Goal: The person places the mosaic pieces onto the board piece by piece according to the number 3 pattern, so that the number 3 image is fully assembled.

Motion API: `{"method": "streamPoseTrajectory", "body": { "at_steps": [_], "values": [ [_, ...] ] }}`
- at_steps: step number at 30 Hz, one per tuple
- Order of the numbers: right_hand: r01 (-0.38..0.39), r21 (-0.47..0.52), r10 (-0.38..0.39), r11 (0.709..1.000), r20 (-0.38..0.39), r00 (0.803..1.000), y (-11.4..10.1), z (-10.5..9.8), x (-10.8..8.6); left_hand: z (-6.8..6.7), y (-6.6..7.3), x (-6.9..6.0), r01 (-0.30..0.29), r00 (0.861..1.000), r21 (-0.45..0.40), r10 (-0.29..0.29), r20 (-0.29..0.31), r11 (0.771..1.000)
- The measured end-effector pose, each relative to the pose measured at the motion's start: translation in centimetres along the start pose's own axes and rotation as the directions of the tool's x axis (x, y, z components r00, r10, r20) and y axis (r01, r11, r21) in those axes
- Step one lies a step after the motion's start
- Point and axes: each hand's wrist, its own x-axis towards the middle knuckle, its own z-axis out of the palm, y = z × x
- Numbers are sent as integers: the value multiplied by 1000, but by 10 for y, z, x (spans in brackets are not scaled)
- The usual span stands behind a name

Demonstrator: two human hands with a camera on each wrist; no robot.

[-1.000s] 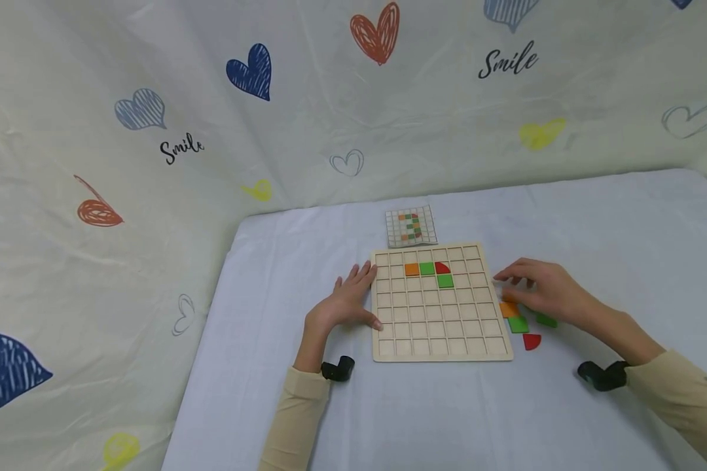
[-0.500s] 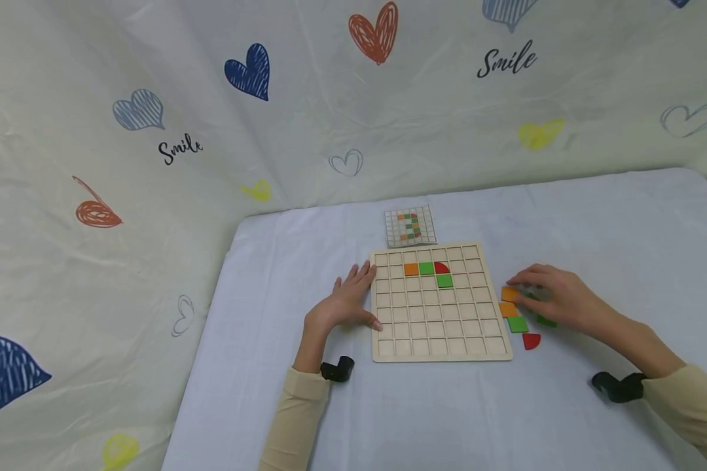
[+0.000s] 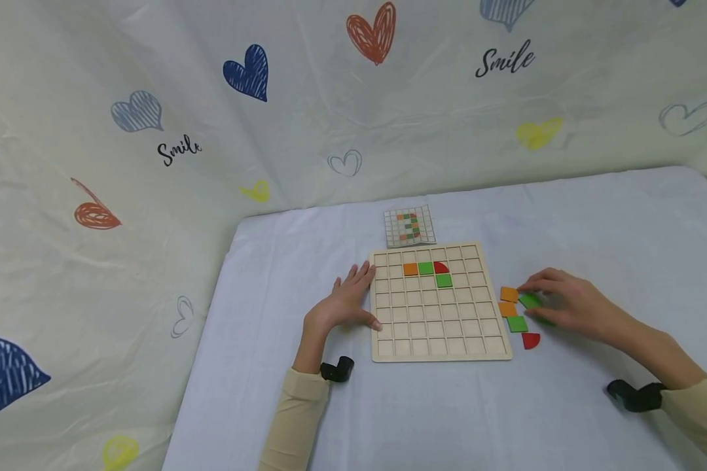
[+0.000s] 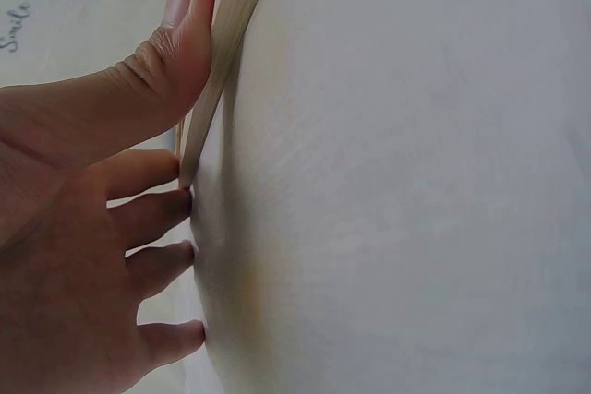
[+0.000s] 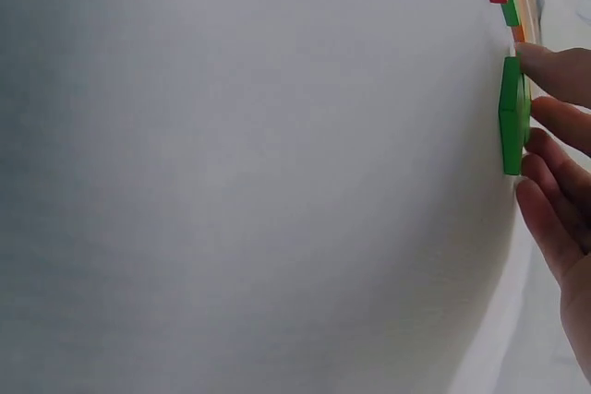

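My left hand (image 3: 343, 306) lies at the left edge of the wooden grid board (image 3: 430, 327), thumb on its rim. In the left wrist view the thumb (image 4: 171, 62) bends over the board's edge (image 4: 226, 53), and the other fingers reach past it. My right hand (image 3: 574, 304) is right of the board, thumb and fingers bent loosely around a green tile (image 3: 529, 300). A second green tile (image 3: 544, 320) lies partly under the hand. In the right wrist view the fingertips are close to a green tile (image 5: 511, 117); contact is hard to judge.
On the board sit an orange tile (image 3: 410, 269), two green tiles and a red quarter-round tile (image 3: 441, 267). Beside it lie two orange tiles (image 3: 508, 309), a green tile (image 3: 517, 324) and a red quarter-round tile (image 3: 531, 341). A printed pattern card (image 3: 409, 227) lies behind the board.
My right hand has moved right, away from the board, uncovering the upper orange tile and then the green tile. My left hand stays at the board's edge. Tiles on the board are unchanged.
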Motion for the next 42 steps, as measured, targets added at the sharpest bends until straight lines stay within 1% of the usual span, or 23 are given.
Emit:
{"method": "streamPoseTrajectory", "body": {
  "at_steps": [6, 15, 18, 24, 28, 32, 35, 38, 42],
  "values": [
    [-15, -10, 15, 1000, 8, 1000, -1, 1, -4, -1, 1, -1, -1, 1000, -7, 1, 5, 1000],
    [13, 5, -12, 1000, -33, 999, 1, 3, 0, -1, 1, -2, -5, 1000, -19, 5, 2, 1000],
    [6, 8, -5, 1000, -44, 999, 1, 2, 1, -1, 0, -1, -5, 1000, -22, 5, 4, 1000],
    [-24, 60, 25, 998, -31, 999, 1, 1, 2, -1, 1, -1, -6, 1000, -14, 6, 8, 1000],
    [-6, 84, 10, 996, -40, 999, 1, -1, 1, -1, 1, -1, -2, 1000, -10, 2, 6, 1000],
    [10, 88, -5, 996, -48, 999, 1, -3, 0, -1, 1, -1, -3, 1000, -9, 3, 6, 1000],
    [-20, 91, 24, 996, -40, 999, 1, -5, 0, -1, 0, 0, -5, 1000, -8, 5, 8, 1000],
    [-83, 106, 85, 991, -17, 996, -1, -9, 1, -1, 0, 0, -6, 1000, -9, 6, 8, 1000],
    [-164, 140, 163, 976, 24, 986, -3, -12, 3, -1, 1, -1, -2, 1000, -7, 2, 6, 1000]
  ]
}}
